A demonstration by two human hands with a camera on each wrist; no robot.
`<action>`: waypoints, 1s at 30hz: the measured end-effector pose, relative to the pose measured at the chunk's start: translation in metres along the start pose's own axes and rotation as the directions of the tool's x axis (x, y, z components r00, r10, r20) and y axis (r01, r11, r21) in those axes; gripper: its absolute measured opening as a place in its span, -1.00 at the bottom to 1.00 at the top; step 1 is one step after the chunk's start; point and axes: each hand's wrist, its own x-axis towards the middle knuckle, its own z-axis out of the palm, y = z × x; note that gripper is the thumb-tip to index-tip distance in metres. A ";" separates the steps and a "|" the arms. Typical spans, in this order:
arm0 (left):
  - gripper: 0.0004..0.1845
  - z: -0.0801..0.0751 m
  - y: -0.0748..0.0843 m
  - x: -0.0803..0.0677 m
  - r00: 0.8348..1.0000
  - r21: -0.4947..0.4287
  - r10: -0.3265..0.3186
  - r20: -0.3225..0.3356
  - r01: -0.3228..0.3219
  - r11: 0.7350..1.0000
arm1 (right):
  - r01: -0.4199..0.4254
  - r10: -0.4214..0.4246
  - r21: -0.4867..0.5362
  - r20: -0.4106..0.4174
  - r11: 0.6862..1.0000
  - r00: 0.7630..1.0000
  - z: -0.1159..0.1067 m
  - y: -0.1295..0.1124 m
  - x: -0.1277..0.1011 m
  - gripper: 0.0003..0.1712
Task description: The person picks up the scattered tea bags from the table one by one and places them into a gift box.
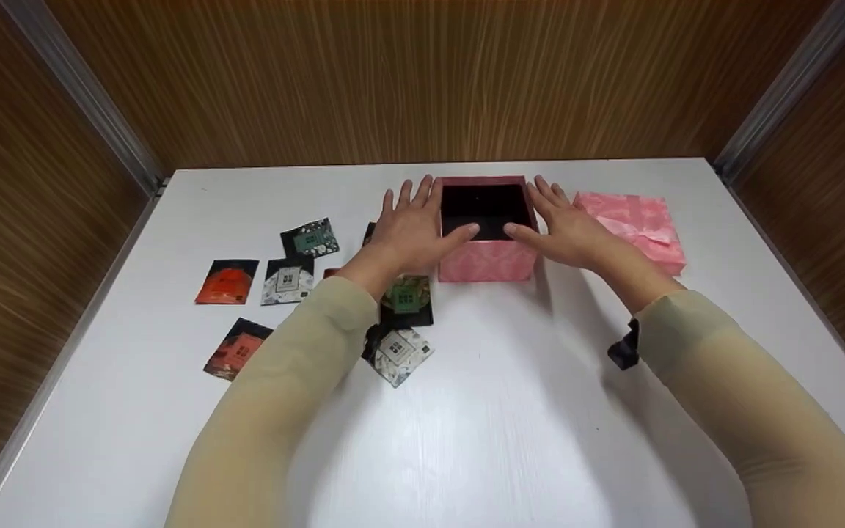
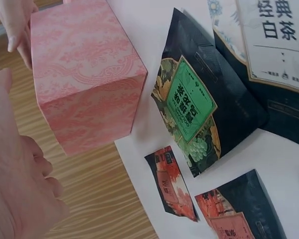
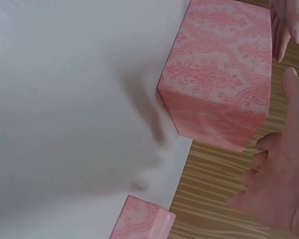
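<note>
A pink patterned box (image 1: 485,262) stands without its lid near the back of the table, its dark inside showing from above. On its left side is my left hand (image 1: 411,233), fingers extended and thumb pointing over the front rim. My right hand (image 1: 568,229) mirrors it on the right side, fingers likewise spread. Whether the fingers touch the box walls I cannot tell. Both wrist views show the box's pink front (image 2: 79,45) between the two hands. Behind the right hand lies the pink box lid (image 1: 642,227) with a ribbon bow, partly covered by that wrist.
Several tea sachets lie left of the box, including a green-labelled sachet (image 1: 406,299), a white sachet (image 1: 402,355) and an orange sachet (image 1: 227,282). My left forearm hides some of them. Wood-grain panels (image 1: 422,81) enclose the white table (image 1: 466,440) at the back and sides.
</note>
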 end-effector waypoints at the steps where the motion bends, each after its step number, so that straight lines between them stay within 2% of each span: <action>1: 0.16 0.001 0.000 0.001 1.000 -0.009 -0.001 0.006 0.001 1.000 | -0.003 0.002 0.008 0.011 1.000 1.000 0.002 0.001 0.001 0.22; 12: 0.13 0.003 -0.008 0.004 0.998 -0.061 0.005 0.067 -0.001 0.998 | 0.010 -0.011 0.101 0.011 0.995 1.000 0.007 0.005 0.006 0.17; 23: 0.11 -0.002 -0.006 0.005 0.997 0.003 0.033 0.075 -0.033 0.999 | -0.012 0.010 0.101 0.012 0.995 1.000 0.009 0.006 0.007 0.23; 30: 0.11 -0.002 -0.005 0.002 0.995 0.017 0.027 0.097 -0.029 0.999 | -0.004 0.003 0.107 0.010 0.994 1.000 0.011 0.004 0.005 0.26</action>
